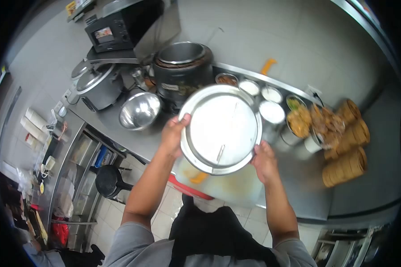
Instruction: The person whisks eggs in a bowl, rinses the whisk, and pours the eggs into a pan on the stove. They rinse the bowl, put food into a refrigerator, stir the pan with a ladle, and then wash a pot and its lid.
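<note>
While I watch through the head camera, the left hand (pixel 173 133) and right hand (pixel 265 161) carry a round steel tray (pixel 220 127) in the air just in front of the black pot (pixel 182 71), its face tipped toward the camera. The fingers (pixel 185 118) of both hands are clamped on the tray's rim at opposite edges, the left thumb hooked over the top. A steel bowl (pixel 139 110) sits just left of the pot, small filled containers (pixel 272 111) run off to the pot's right, and bamboo steamers (pixel 347 153) stand further right again. In front of the pot, under the tray, a white cutting board (pixel 229 187) lies on the bench (pixel 305 189). Glare hides whether anything rests on the tray. I'd judge a good hold here means keeping the grips opposite each other, thumbs over the rim, and bringing the tray level.
</note>
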The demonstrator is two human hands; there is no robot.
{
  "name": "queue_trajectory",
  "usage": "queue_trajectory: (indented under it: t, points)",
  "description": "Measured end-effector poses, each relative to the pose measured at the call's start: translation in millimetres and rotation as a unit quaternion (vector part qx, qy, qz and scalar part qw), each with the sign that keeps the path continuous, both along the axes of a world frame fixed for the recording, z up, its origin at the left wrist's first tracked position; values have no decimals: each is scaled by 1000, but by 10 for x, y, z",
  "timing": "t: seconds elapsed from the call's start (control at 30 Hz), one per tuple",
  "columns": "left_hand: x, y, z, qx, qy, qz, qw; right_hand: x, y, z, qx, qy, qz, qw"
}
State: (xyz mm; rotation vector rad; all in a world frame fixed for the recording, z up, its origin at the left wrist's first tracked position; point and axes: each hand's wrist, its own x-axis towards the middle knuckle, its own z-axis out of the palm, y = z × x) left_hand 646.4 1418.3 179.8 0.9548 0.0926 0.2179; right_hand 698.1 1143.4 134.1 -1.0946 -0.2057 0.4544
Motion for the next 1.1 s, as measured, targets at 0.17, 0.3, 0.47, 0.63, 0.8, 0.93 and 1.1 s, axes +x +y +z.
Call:
queue_trajectory:
  t: [0.17,0.3,0.47,0.63,0.8,0.93,1.1]
  points:
    - [743,1335,739,-53,-31,156,986,1380,1721,811,36,-100,-12,994]
    - [1650,2165,884,35,-41,193,980,2527,2685,722,-47,-68,-75,994]
    - [2589,2759,782,151,32,174,972,2647,2914,667,-91,-17,-138,986]
    - [3302,3053,720,256,53,145,954,2661,3093,701,-79,22,-202,976]
    - [3637,3154,1134,574,90,174,795,3026,3338,813,-123,-3,-200,972]
    - [3710,3133,1230,707,160,198,660,3225,3573,905,-134,-32,-231,963]
    - [3704,3045,1154,688,178,213,671,3559,3503,862,-146,-28,-250,957]
